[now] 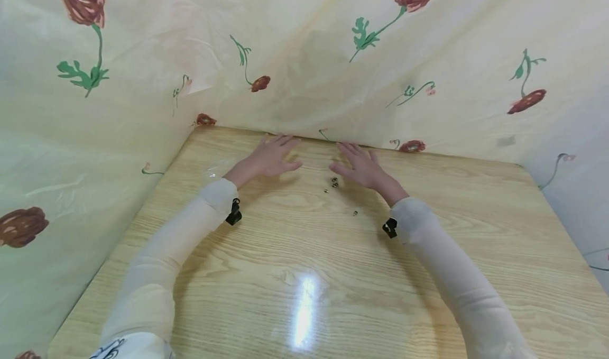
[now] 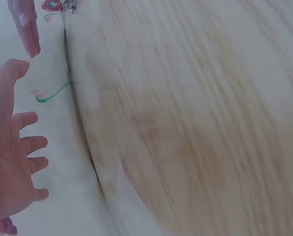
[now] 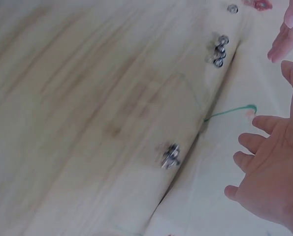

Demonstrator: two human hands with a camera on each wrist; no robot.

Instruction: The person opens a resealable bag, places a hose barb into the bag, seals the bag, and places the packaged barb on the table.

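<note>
My left hand [image 1: 270,158] reaches to the back of the wooden table [image 1: 266,253], its fingers spread near the hanging floral cloth. Opposite it, my right hand [image 1: 361,167] is likewise spread, palm down, thumb pointing inward. Neither hand holds anything. Beside the right thumb lies a small cluster of shiny metal pieces [image 1: 334,182]. One more metal piece [image 1: 326,191] is just left of them, and another [image 1: 355,213] lies closer to me. Seen from the right wrist, some round metal pieces [image 3: 220,51] touch in a row; their exact kind is too small to tell.
A floral cloth [image 1: 304,100] hangs along the back edge and both sides of the table. Something clear, like a scrap of plastic [image 1: 211,173], lies by the left wrist. Light glares off the tabletop in front.
</note>
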